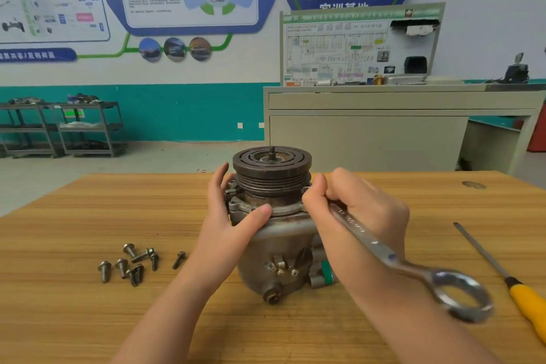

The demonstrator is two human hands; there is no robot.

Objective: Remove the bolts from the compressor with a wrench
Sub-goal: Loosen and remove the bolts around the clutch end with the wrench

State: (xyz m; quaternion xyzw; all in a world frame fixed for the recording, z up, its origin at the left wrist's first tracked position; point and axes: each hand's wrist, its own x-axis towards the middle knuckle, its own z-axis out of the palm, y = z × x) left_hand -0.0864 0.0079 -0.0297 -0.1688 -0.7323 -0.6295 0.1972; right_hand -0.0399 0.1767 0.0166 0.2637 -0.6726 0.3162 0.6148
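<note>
Loosening a flange bolt on the grey cast-metal compressor [276,248], which stands upright at the centre of the wooden desk [74,313] with its dark grooved pulley [271,170] uppermost. The right hand [351,216] is curled round the shank of the long steel combination wrench [384,251]; its working end is hidden behind the fingers at the right side of the flange, while the free ring end [462,297] points toward the near right. The left hand [230,216] steadies the housing, fingers fairly straight against the far left side, thumb pressed on the front of the flange. Eight loose flanged steel bolts [133,263] lie in a cluster on the desk, left of the compressor. A yellow-handled screwdriver [508,275] lies at the near right. For a clean turn, the wrench head should probably seat fully and squarely on the bolt head, and the left hand should brace the body against rotation; whether it is seated cannot be told.
</note>
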